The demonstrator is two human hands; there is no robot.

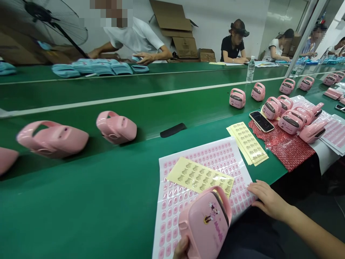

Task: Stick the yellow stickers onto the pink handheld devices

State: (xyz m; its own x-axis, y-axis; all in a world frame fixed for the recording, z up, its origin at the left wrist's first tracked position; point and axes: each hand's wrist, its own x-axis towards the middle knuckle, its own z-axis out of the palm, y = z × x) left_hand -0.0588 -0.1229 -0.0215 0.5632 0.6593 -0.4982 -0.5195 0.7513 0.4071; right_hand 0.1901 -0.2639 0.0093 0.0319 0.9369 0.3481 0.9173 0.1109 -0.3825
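Note:
My left hand (181,248), mostly out of view at the bottom, grips a pink plastic device (203,225) with a carry handle. It is tilted, showing a cartoon mouse print and a dark strip by the handle. Beneath it lies a white sheet of pink stickers (168,205), and a yellow label sheet (201,175) rests on that. My right hand (269,199) lies with fingers stretched out at the sticker sheet's right edge, near the table edge. Whether its fingertips pinch anything small is not visible.
Pink devices (117,127) stand along the green belt (161,104). To the right are more yellow labels (248,142), a phone (261,121) and red bubble wrap (291,151) bearing several devices. Across the belt, people sit near blue pouches (101,67) and a bottle (250,69).

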